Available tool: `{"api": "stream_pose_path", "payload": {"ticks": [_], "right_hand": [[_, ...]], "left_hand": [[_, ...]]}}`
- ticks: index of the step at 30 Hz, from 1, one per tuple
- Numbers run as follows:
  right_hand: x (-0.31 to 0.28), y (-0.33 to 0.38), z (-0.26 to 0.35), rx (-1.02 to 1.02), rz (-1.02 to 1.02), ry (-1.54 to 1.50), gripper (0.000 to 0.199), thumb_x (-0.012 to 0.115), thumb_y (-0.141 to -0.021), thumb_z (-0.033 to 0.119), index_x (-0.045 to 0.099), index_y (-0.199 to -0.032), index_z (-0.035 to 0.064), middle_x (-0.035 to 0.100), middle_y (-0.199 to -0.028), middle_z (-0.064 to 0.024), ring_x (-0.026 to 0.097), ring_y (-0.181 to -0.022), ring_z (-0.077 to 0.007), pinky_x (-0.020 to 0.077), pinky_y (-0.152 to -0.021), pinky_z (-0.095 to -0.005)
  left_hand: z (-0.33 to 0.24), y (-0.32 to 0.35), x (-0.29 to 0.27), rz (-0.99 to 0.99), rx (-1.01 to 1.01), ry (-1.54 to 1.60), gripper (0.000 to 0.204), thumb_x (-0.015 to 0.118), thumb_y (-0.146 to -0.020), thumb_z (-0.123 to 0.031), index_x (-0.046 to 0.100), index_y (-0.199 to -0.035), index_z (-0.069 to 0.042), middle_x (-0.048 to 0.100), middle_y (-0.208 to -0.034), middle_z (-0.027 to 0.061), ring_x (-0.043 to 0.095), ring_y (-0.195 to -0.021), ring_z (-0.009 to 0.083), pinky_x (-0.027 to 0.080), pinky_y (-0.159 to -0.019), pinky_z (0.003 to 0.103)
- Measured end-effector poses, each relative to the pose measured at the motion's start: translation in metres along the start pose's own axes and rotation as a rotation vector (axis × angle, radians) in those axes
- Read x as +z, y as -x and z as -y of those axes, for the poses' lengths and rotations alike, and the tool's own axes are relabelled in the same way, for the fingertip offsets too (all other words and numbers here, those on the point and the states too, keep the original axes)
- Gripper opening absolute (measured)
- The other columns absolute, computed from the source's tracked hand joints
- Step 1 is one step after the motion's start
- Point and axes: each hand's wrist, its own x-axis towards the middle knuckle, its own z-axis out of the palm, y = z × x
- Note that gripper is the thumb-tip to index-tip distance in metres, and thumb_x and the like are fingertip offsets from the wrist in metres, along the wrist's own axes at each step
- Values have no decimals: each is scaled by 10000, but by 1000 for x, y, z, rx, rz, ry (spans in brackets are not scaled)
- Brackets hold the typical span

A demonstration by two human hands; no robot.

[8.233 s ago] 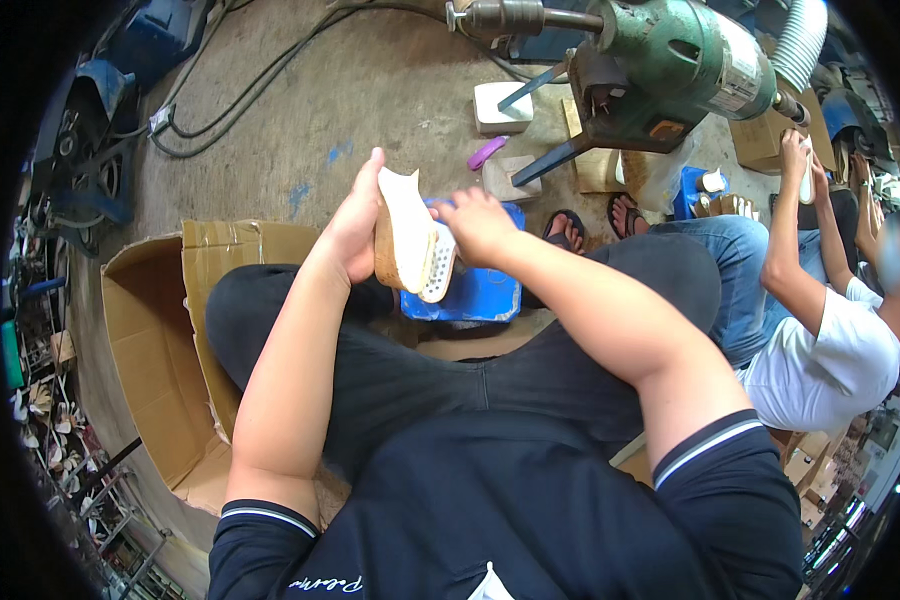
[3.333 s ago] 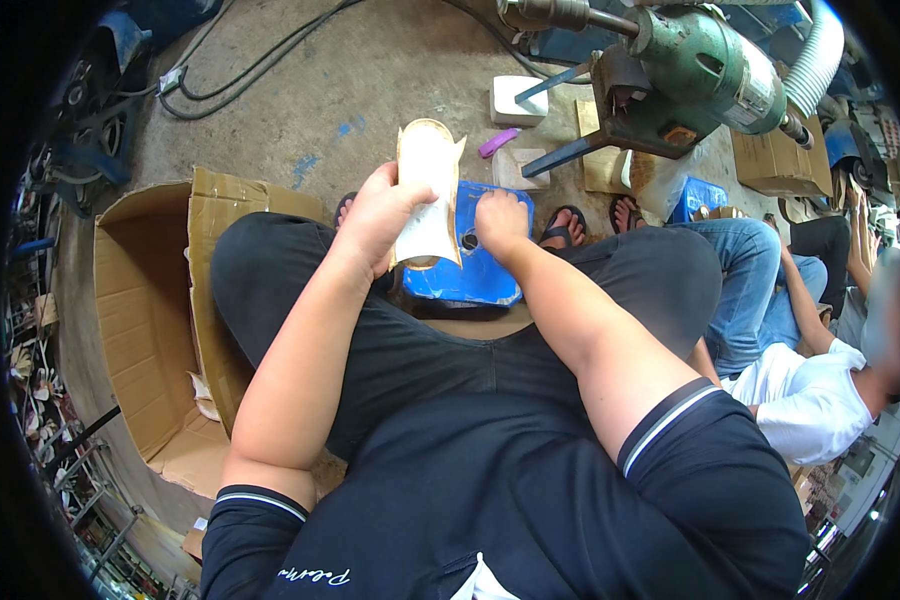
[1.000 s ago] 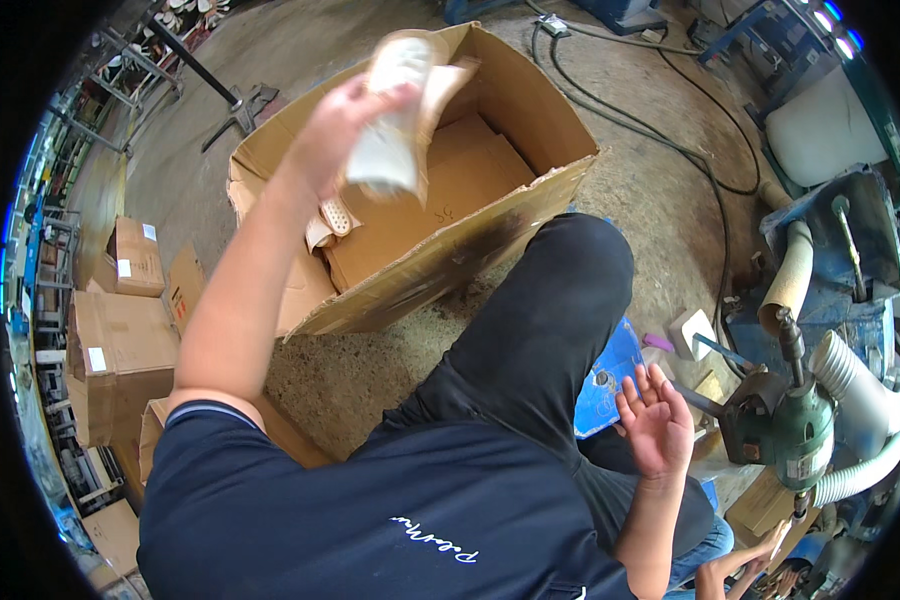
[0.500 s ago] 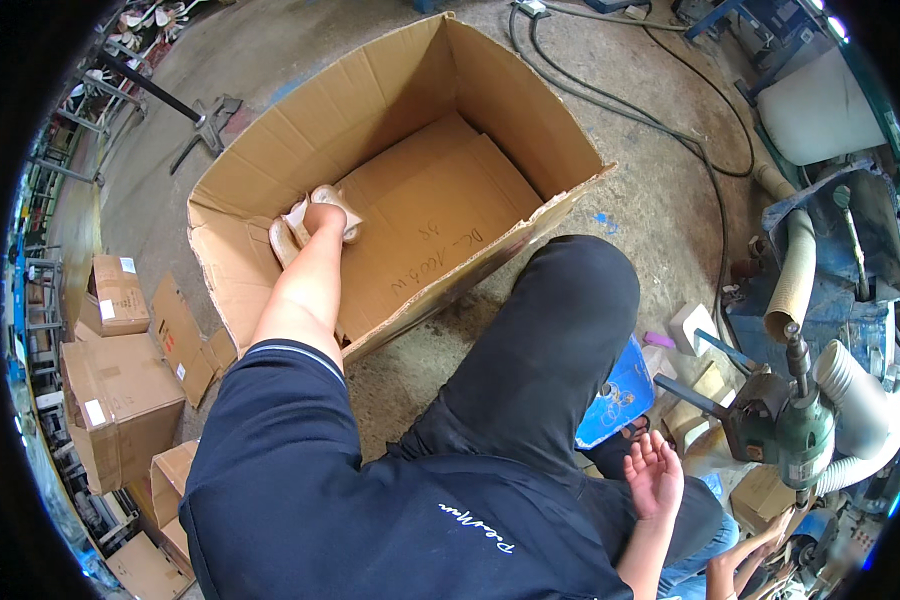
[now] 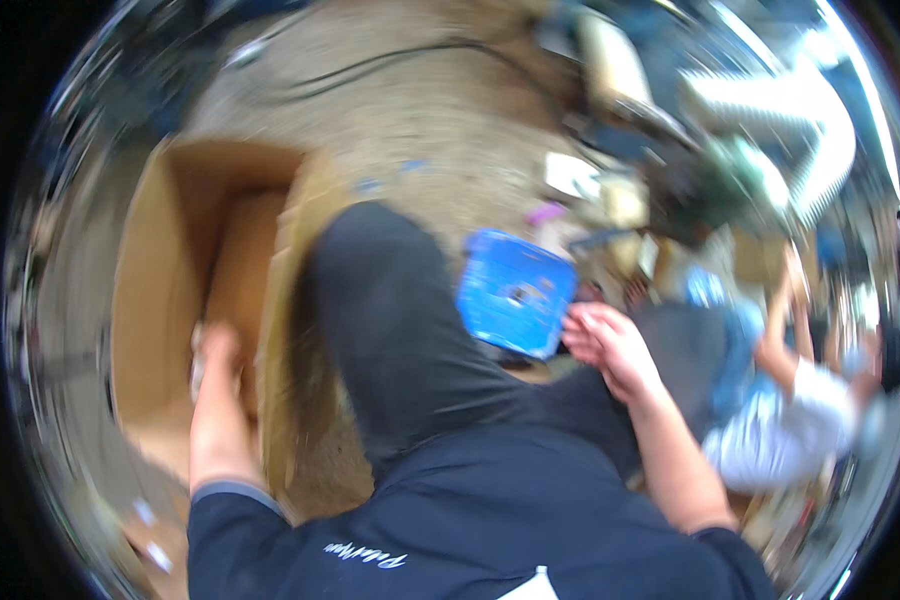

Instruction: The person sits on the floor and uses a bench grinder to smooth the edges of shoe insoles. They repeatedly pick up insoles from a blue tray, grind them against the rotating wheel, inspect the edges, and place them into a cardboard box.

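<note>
My left hand (image 5: 222, 345) reaches down inside a large cardboard box (image 5: 145, 300) on the left. It is at some pale, rounded pieces (image 5: 198, 372) low in the box, mostly covered by the hand and blurred. Its fingers are hidden and smeared, so its grip does not show. On the other side, my right hand (image 5: 610, 342) is raised beside a blue stool seat (image 5: 518, 295). The fingers of that hand bend loosely, with nothing visible in them.
Beyond the stool stand a green machine (image 5: 740, 175) and a white ribbed hose (image 5: 830, 140). A person in a pale shirt (image 5: 785, 440) sits at the right. A dark cable (image 5: 410, 50) crosses the floor. Everything is blurred by motion.
My view has swung right, so the box now appears further left. My left hand stays in the box at the pale pieces. The right hand has turned from palm up and come beside the stool.
</note>
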Motion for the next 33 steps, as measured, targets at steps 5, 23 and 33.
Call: {"api": "stream_pose_path", "payload": {"ticks": [5, 23, 33], "right_hand": [[-105, 68, -8, -780, -332, 8, 137, 622, -1087, 82, 700, -1163, -1, 733, -999, -39, 681, -946, -110, 549, -867, -275], [-225, -87, -456, 462, -1182, -611, 879, 862, -872, 519, 566, -1406, -112, 685, -1377, -245, 668, -1275, -321, 533, -1053, -442], [-231, -118, -401, 661, -1208, -811, 1075, 1035, -684, 251, 435, -1490, -133, 634, -1449, -277, 678, -1284, -351, 559, -1079, -420]], "left_hand": [[5, 51, -101, -302, 192, 323, 632, 623, -1025, -535, 702, -1338, 8, 713, -1328, 281, 650, -1280, 464, 513, -1078, 514], [-373, 419, -302, -845, 1330, 62, 211, 718, -1022, -83, 746, -1202, 24, 773, -1069, 182, 752, -995, 325, 578, -916, 415], [-412, 428, -252, -551, 1291, -61, 322, 767, -960, -101, 725, -1265, -7, 760, -1112, 176, 740, -1001, 322, 577, -922, 420]]}}
